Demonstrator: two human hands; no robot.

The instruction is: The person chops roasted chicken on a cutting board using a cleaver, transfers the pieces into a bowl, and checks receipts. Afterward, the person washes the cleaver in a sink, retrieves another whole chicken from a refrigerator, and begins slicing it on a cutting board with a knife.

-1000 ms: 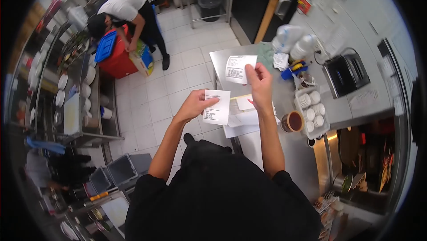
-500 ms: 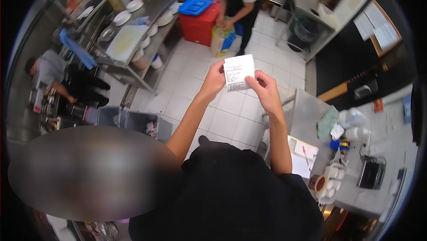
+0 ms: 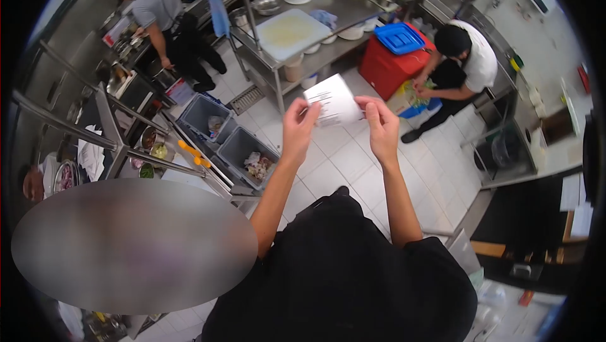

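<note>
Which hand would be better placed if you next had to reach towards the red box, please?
Probably the right hand: it appears nearer the red box. The left hand looks farther off, towards the grey bins. Both hold the paper.

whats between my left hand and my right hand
Printed paper, pinched at one side by the left hand and at the other by the right hand. The head view shows this.

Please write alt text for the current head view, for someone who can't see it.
Two bare hands, left and right, hold printed paper slips above a tiled kitchen floor. Beyond, one person bends beside a red bin; another stands at a counter.
</note>
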